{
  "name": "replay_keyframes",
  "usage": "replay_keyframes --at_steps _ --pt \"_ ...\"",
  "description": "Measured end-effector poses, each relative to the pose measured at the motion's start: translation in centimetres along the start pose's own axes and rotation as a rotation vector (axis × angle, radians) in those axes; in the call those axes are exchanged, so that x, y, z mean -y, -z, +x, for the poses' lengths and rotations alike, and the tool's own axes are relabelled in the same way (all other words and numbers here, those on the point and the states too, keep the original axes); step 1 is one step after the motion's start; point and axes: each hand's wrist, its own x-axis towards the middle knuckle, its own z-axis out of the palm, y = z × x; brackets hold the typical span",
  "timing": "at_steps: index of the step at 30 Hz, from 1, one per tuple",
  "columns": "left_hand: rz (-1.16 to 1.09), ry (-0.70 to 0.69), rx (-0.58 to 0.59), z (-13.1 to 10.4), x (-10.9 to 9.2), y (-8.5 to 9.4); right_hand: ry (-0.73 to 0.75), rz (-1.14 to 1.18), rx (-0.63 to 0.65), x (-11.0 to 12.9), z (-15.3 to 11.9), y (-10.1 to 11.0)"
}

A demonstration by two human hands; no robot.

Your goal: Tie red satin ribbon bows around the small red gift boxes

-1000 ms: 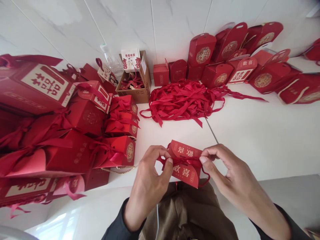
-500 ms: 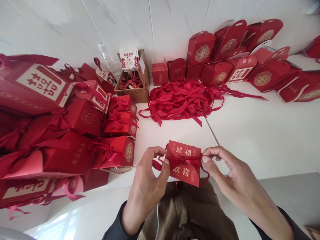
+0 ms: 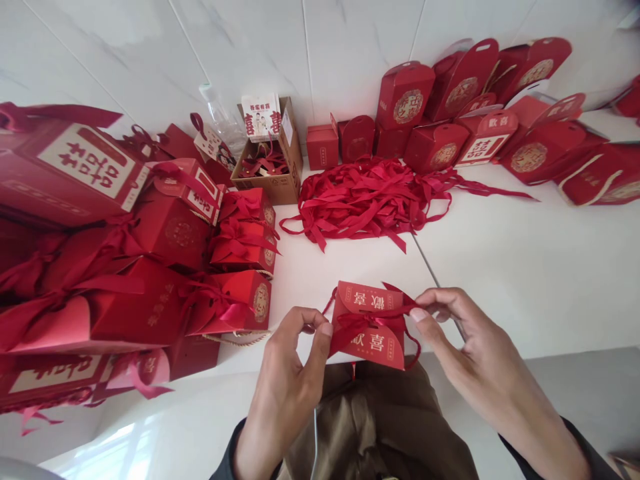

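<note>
A small red gift box (image 3: 373, 297) with gold Chinese characters lies at the front edge of the white table. Across its top runs a red ribbon (image 3: 370, 320), knotted near the middle with loops at the box's sides. My left hand (image 3: 295, 360) is closed at the box's left side, thumb and forefinger pinching the ribbon there. On the right, my right hand (image 3: 465, 347) pinches the ribbon's other end between thumb and forefinger, drawn out just beyond the box's edge.
Behind the box lies a heap of loose red ribbons (image 3: 370, 200). Bow-tied red boxes (image 3: 145, 300) are stacked at the left. A brown carton (image 3: 277, 190) stands near the wall by a clear plastic bottle (image 3: 220, 117). More red boxes (image 3: 445, 143) line the back right.
My right hand has moved slightly right, stretching the ribbon past the box. The ribbon now spreads toward my left fingers, and a tail shows at the box's upper right.
</note>
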Motion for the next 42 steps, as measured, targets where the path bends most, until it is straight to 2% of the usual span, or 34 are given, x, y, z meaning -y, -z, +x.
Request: replay_keyframes --at_steps 3,6,10,15,25,32,35,37,42 --pt "-0.008 -0.097 -0.017 0.1 -0.3 -0.3 0.067 -0.019 -0.058 0.6 -0.2 -0.1" --pt "-0.037 -0.143 -0.013 0.5 -0.6 -0.9 0.127 -0.012 0.009 1.1 -0.2 -0.3" --pt "-0.086 -0.115 -0.002 0.9 -0.8 -1.3 0.089 0.017 0.076 1.1 0.0 -0.8" --pt "-0.087 -0.109 0.065 0.6 -0.5 -1.0 -0.001 0.062 0.122 0.9 0.0 -0.9" --pt "-0.094 -0.110 0.136 0.5 -0.3 -0.4 -0.054 0.075 0.123 1.1 -0.3 -0.7" --pt "-0.210 -0.049 0.128 0.5 -0.2 0.0 0.003 0.100 0.091 0.5 0.1 -0.4" --pt "-0.144 -0.108 0.002 0.5 -0.9 0.0 0.015 0.088 0.098 0.2 0.4 0.0" --pt "-0.053 -0.185 -0.042 0.4 -1.6 -0.3 0.042 0.053 0.101 0.0 0.5 0.1" --pt "0.130 -0.301 0.036 0.6 -3.0 -2.4 0.040 0.023 0.085 -0.3 0.9 0.3"
